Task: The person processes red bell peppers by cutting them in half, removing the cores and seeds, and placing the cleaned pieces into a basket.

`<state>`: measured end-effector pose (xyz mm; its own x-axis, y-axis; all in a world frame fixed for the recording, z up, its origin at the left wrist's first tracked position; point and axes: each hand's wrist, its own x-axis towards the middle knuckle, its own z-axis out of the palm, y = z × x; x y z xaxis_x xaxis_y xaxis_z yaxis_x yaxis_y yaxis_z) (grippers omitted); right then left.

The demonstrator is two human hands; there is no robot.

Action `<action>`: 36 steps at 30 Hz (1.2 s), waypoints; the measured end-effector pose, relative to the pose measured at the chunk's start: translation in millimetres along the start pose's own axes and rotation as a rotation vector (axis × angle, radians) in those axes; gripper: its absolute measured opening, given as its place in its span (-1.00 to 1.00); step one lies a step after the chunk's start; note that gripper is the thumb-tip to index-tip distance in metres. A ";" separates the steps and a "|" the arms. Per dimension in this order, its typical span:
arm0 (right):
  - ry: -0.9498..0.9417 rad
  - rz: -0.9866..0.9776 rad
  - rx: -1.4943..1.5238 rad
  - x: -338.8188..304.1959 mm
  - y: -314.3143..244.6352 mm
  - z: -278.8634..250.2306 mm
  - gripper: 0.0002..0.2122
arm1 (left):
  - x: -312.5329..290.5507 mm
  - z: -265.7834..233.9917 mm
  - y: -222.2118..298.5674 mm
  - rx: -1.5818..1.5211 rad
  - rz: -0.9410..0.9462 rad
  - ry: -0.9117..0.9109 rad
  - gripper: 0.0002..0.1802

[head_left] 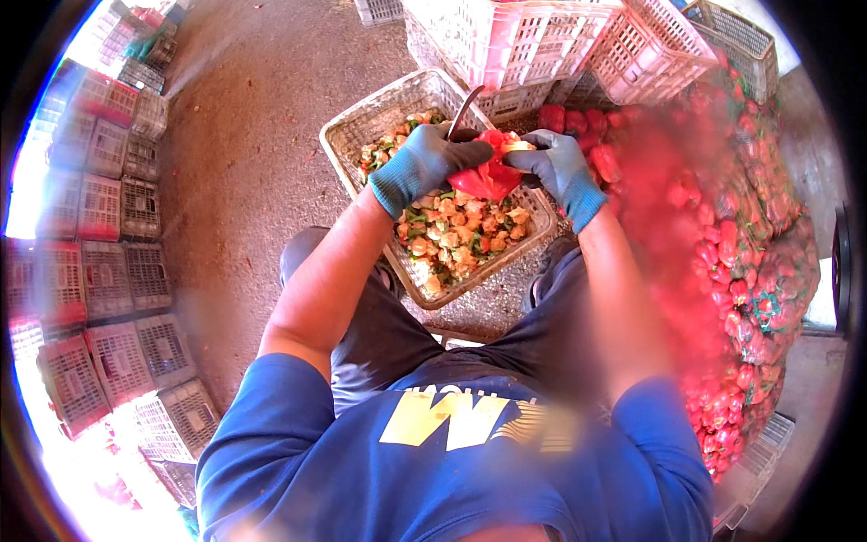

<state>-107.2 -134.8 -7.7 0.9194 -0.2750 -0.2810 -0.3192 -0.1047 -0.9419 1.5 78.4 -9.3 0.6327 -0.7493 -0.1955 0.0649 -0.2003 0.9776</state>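
Over a shallow crate [339, 135] between my knees, my two gloved hands meet at a torn-open red pepper [489, 181]. My left hand [433, 161] is closed, its thumb and fingers on the pepper's left side. A thin, dark, curved strip [464, 111] rises beside that hand; whether it is a blade or a handle, and whether I grip it, I cannot tell. From the other side my right hand [555, 167] pinches the pepper near its pale core [517, 145]. Below them, pale pepper cores with green stems [452, 237] fill much of the crate.
A large heap of red peppers [713, 262], partly in net sacks, lies to my right. Pink and white plastic crates [533, 45] stand just ahead, with a grey crate [745, 45] beyond. Stacked crates [99, 208] line the left side, across the concrete floor [244, 135].
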 end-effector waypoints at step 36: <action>-0.172 0.019 0.840 -15.6 -4.3 -36.1 -0.53 | 62.4 -13.5 143.6 -0.406 0.372 0.291 -0.47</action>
<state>-128.5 -164.5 7.5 0.9593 -0.1135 -0.2584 -0.1217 0.6599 -0.7415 60.7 11.4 119.9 0.8499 -0.5088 0.1373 0.0517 0.3398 0.9391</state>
